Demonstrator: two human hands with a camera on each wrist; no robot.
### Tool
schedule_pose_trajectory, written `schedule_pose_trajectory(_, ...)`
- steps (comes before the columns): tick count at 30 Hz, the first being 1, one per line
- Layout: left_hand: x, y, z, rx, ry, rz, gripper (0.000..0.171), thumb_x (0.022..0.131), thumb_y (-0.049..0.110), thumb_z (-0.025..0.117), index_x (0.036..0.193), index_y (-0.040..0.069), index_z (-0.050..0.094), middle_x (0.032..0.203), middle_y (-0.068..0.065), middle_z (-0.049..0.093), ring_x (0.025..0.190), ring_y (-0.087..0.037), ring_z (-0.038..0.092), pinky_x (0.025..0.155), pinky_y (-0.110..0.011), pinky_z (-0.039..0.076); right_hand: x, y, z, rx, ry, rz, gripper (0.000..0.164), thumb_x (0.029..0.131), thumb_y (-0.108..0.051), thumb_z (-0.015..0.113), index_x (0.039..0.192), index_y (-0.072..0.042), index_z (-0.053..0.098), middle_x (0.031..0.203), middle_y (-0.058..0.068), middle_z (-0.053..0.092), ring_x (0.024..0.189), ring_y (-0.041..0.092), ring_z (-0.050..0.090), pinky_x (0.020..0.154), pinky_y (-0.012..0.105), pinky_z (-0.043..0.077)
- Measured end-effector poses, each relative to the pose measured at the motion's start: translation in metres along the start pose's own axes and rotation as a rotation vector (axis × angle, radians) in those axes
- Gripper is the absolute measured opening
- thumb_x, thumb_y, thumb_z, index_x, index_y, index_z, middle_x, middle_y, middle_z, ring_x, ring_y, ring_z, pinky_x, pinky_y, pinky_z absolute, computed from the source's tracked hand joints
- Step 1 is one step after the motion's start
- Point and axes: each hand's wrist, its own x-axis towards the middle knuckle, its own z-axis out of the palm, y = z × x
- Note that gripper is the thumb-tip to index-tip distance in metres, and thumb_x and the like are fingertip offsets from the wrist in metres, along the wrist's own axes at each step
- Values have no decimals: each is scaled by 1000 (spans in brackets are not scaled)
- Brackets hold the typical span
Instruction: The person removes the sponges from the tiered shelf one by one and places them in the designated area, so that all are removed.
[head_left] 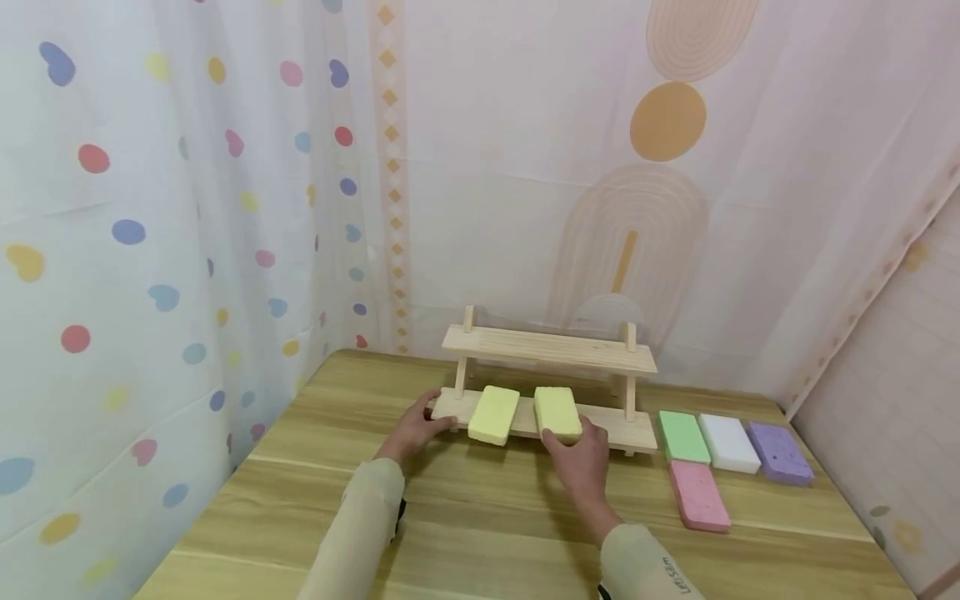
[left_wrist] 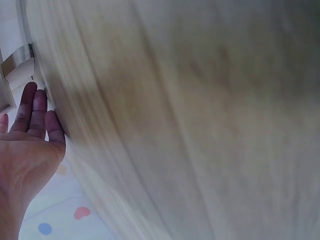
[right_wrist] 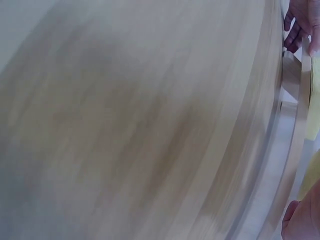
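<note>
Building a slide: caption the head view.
Left hand steadies a tiered, pale wooden shelf; right hand grips a yellow rectangular block.

The small shelf (head_left: pixel 555 348) looks made of pale, unpainted wood, matt, with fine grain lines. The table (head_left: pixel 465 533) has a smooth wood-grain surface. The two yellow blocks (head_left: pixel 494 414) seem to be of sponge, matt and slightly rough; the purple block (head_left: pixel 781 452) shows small pits, while the white block (head_left: pixel 729 443) appears smoother. The curtain (head_left: pixel 480 225) looks like thin, creased cloth.
</note>
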Motion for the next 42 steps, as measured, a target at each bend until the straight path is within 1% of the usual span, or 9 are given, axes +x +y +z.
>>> schedule_pose_trajectory(6,2,1,-1,9,-4,2,74,95,32,69,154,8,31,116,-21,58,103,-30,57,90,-48,44,5,6,-16,-10,-23,-3,66,83,-32,78,132,6,55,120,24,51,100,35,53,84,48,44)
schedule_pose_trajectory(14,2,1,-3,16,-2,-8,73,95,32,68,154,10,32,117,-21,58,103,-30,56,90,-48,44,8,13,-37,-27,-67,-13,69,85,-34,77,135,7,52,123,25,49,106,36,53,89,51,43)
schedule_pose_trajectory(19,2,0,-3,27,-1,-8,74,95,35,68,154,10,31,119,-23,57,105,-31,56,91,-49,44,8,17,-50,-27,-85,-12,70,87,-35,75,138,6,50,126,26,48,106,36,52,89,51,43)
schedule_pose_trajectory(25,-1,1,-2,30,-3,-7,74,95,35,69,153,9,32,118,-22,58,104,-31,56,91,-49,44,5,23,-68,-56,-103,5,72,88,-37,75,141,4,48,130,26,47,108,37,51,90,51,43)
schedule_pose_trajectory(31,2,-1,0,45,-1,11,74,94,36,69,152,7,33,115,-22,60,103,-30,57,90,-48,44,4,30,-92,-82,-129,38,75,89,-41,73,144,1,45,131,23,48,110,34,50,90,48,42)
schedule_pose_trajectory(33,3,-1,0,46,-1,14,74,94,36,69,152,6,33,116,-23,59,104,-31,57,92,-49,43,4,32,-101,-85,-131,41,76,89,-41,73,145,1,44,131,24,47,110,34,50,90,48,42)
schedule_pose_trajectory(38,2,-2,1,47,0,-4,74,94,36,69,153,9,32,119,-23,58,107,-32,56,95,-51,42,5,42,-120,-123,-112,33,79,88,-38,73,145,6,41,133,28,44,114,40,48,92,52,42)
schedule_pose_trajectory(42,2,-2,0,55,-4,-7,74,95,36,68,153,9,32,121,-24,57,108,-33,55,96,-53,41,7,50,-133,-157,-102,30,77,90,-39,71,146,4,41,133,27,44,113,38,49,91,49,42)
